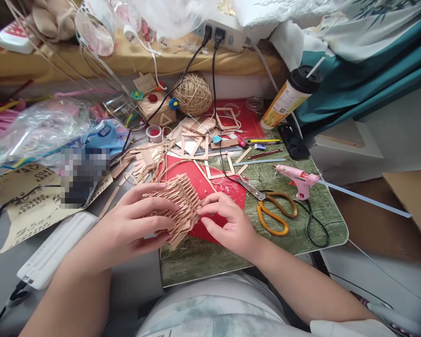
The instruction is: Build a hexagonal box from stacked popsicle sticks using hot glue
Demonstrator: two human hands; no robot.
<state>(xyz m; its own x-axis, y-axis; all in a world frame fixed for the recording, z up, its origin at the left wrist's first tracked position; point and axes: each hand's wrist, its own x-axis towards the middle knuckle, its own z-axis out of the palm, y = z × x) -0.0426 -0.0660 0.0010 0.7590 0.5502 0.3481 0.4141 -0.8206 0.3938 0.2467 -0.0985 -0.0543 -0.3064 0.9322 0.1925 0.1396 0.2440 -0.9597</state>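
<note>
A stacked structure of thin wooden sticks (pixel 183 201) is tilted above the near edge of the red sheet (pixel 210 185). Spread over its left side and top, the fingers of my left hand (pixel 129 224) grip it. At its right edge, my right hand (pixel 228 224) has thumb and fingers curled toward the sticks, the fingertips touching or very near them. Whether something small is between those fingertips cannot be made out. Square stick frames (pixel 219 166) and loose sticks lie behind the structure, with twine strands beside them.
To the right are orange-handled scissors (pixel 273 213), a pink glue gun (pixel 300 180) with its cord, a phone (pixel 294 141) and a tilted cup (pixel 287 98). A twine ball (pixel 193 93) sits behind; a white power strip (pixel 58 248) lies left.
</note>
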